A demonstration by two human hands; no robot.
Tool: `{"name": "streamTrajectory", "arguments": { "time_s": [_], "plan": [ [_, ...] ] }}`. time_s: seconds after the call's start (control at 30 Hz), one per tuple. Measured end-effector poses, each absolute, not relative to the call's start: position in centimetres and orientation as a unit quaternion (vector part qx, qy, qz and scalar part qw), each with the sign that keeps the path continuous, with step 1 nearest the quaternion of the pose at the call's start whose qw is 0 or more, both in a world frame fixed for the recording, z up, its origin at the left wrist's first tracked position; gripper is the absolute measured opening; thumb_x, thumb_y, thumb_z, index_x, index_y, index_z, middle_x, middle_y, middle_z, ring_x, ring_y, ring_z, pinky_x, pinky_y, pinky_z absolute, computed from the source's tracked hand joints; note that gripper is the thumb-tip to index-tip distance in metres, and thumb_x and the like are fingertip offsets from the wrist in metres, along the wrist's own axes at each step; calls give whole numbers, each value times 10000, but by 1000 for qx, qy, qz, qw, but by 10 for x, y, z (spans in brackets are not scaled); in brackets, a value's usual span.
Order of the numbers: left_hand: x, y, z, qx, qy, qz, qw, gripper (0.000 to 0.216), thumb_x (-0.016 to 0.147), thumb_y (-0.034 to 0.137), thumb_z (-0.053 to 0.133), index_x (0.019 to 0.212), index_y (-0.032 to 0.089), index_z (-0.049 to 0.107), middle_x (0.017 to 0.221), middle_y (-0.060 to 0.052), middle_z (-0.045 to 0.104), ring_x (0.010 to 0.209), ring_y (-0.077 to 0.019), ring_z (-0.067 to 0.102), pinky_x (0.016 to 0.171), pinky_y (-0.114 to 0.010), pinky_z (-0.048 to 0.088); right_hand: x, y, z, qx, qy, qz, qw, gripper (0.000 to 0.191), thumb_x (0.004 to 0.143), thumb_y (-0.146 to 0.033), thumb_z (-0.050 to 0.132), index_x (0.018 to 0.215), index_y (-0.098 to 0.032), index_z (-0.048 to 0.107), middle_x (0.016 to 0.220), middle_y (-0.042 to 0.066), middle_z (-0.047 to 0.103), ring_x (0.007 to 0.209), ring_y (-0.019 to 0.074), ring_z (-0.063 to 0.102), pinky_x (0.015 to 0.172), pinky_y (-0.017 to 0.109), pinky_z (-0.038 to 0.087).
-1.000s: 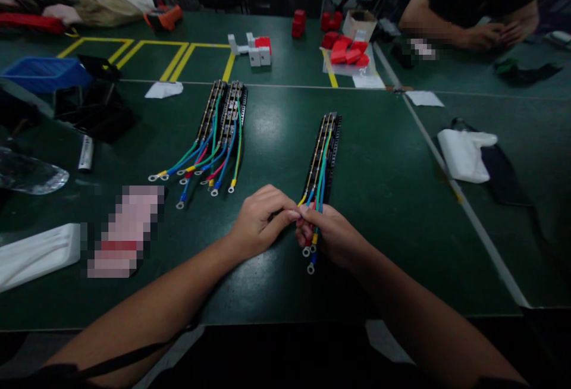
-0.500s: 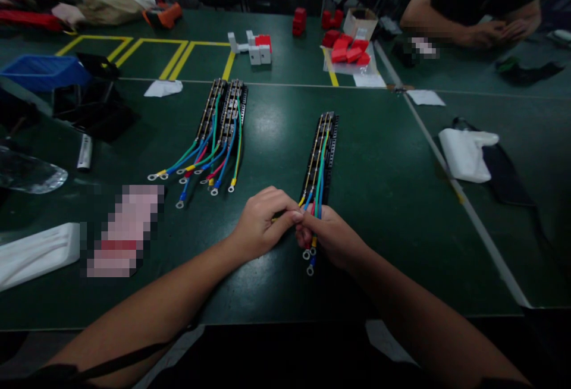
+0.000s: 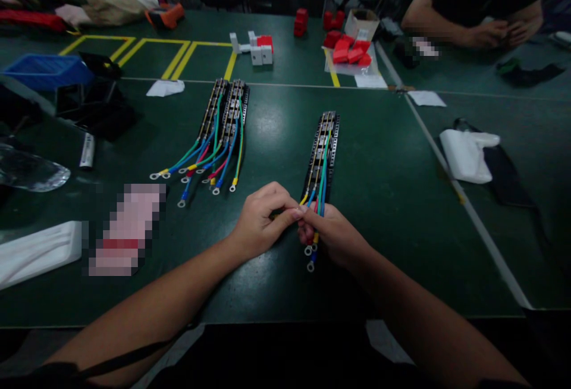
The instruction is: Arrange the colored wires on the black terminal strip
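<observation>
A long black terminal strip [image 3: 320, 151] lies in front of me, with coloured wires running toward my body. My left hand [image 3: 269, 217] is closed in a pinch on the yellow wire [image 3: 304, 200] at the strip's near end. My right hand [image 3: 332, 228] meets it fingertip to fingertip and is wrapped round the other wires [image 3: 322, 190], blue, red and green. Their ring lugs [image 3: 311, 266] stick out below my fingers. The yellow wire's end is hidden in my left hand. Two similar wired strips [image 3: 223, 109] lie side by side to the left, their lugs fanned out.
On the left are a blue bin [image 3: 47, 72], a marker [image 3: 87, 151], a blurred pink item [image 3: 129, 228] and a white case [image 3: 42, 252]. Red parts [image 3: 350, 50] lie at the back, a white object [image 3: 466, 154] on the right. Co-workers sit across the table [image 3: 379, 246].
Both hands stay in nearly the same place with their grip unchanged. The whole view has shifted very slightly, and the dangling lugs sit a little higher.
</observation>
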State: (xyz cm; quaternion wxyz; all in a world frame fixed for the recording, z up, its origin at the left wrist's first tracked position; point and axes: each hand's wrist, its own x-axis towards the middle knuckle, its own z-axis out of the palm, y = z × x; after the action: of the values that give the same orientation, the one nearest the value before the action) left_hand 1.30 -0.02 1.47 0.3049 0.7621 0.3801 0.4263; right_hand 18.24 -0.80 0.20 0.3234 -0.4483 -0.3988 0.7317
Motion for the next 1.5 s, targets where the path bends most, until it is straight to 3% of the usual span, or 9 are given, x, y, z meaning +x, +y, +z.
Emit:
{"name": "streamTrajectory", "arguments": {
  "time_s": [0.2,0.4,0.73,1.2,1.5],
  "plan": [
    [11,-3,14,766,380,425,297,167,882,305,589,875,177,696,783,-20,549,749,-128,530,671,-257,436,184,-8,2,-456,-401,727,322,388,847,-426,590,563,-171,517,510,-1,547,483,97,483,518,249,360],
    [11,-3,18,765,377,406,329,272,893,349,556,743,154,671,789,-34,542,743,-127,526,668,-258,429,185,-7,-3,-442,-380,743,328,389,844,-411,594,549,-171,512,510,-1,547,483,91,466,519,242,351],
    [9,-1,16,776,406,353,328,174,817,297,602,725,150,597,866,-38,534,816,-151,522,747,-291,457,187,-6,-2,-437,-322,774,325,376,820,-413,629,565,-167,502,504,-14,526,480,85,468,509,233,347],
    [5,0,16,801,369,314,351,136,875,254,559,840,148,635,1101,-78,486,925,-160,505,882,-334,441,188,-2,2,-397,-209,816,365,297,754,-336,727,647,-170,506,461,-75,411,445,70,419,470,207,361],
    [6,1,15,801,360,329,346,121,864,251,578,860,149,644,1094,-78,487,987,-177,498,907,-337,429,188,-3,6,-379,-195,828,363,280,781,-310,702,644,-170,503,446,-74,403,435,71,410,452,197,363]
  ]
}}
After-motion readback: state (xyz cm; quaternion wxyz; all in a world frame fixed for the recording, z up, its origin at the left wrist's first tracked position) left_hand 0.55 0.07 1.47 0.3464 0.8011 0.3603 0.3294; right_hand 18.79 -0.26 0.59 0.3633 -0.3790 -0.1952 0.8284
